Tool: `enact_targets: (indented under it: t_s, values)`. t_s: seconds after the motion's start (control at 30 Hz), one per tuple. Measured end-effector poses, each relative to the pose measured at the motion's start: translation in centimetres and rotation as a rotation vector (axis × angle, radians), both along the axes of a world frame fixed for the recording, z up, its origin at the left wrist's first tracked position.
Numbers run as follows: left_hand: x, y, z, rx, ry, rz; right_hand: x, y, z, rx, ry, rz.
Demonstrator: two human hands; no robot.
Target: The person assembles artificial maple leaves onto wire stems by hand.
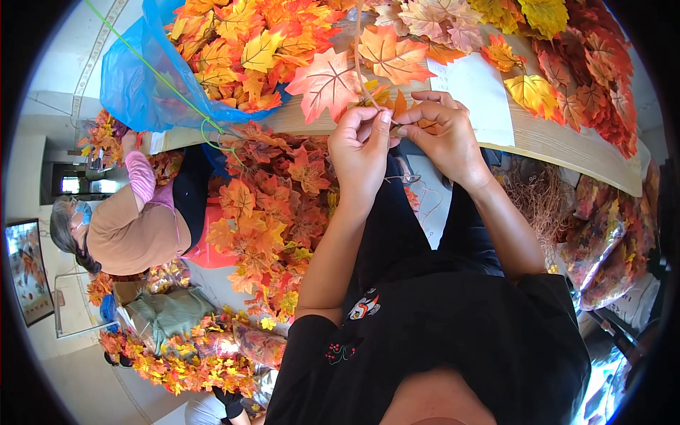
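Over the table's near edge, my left hand (358, 152) and my right hand (448, 142) meet fingertip to fingertip. Both are pinched on a thin brown vine (358, 60) of an artificial maple leaf garland, which runs away from me up past the top of the view. Beside the vine lie a coral-red maple leaf (324, 85) to the left and an orange maple leaf (392, 55) to the right. The exact spot between my fingertips is mostly hidden, so a small stem end there cannot be made out well.
A blue plastic bag (127, 85) of orange leaves sits left on the wooden table (559, 145), a green string (152, 69) crossing it. White paper (482, 106) lies right of my hands, with red leaves (605, 78) beyond. Brown stems (536, 202) hang below. A co-worker (134, 234) works at left.
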State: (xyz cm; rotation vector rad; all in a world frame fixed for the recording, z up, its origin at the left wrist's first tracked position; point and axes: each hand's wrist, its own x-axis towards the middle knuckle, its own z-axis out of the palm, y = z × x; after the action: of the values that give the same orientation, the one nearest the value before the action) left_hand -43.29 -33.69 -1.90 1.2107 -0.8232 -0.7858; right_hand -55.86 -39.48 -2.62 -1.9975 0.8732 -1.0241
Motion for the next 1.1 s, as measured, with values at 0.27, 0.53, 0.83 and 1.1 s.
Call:
enact_targets:
  t_s: [0.27, 0.53, 0.83, 1.1]
  values:
    - [-0.3, 0.1, -0.5, -0.020, -0.140, 0.003, 0.0, 0.1, -0.4, -0.058, -0.016, -0.031]
    - [0.0, 0.1, -1.1, -0.039, -0.282, -0.027, -0.4, 0.5, 1.3, -0.026, 0.127, -0.023]
    - [1.6, 0.9, -0.1, 0.111, 0.015, -0.235, -0.2, 0.0, 1.0, 0.347, -0.012, 0.132]
    - [1.1, 2.1, -0.1, 0.077, 0.372, -0.218, 0.2, -0.7, 3.0, -0.163, 0.181, -0.047]
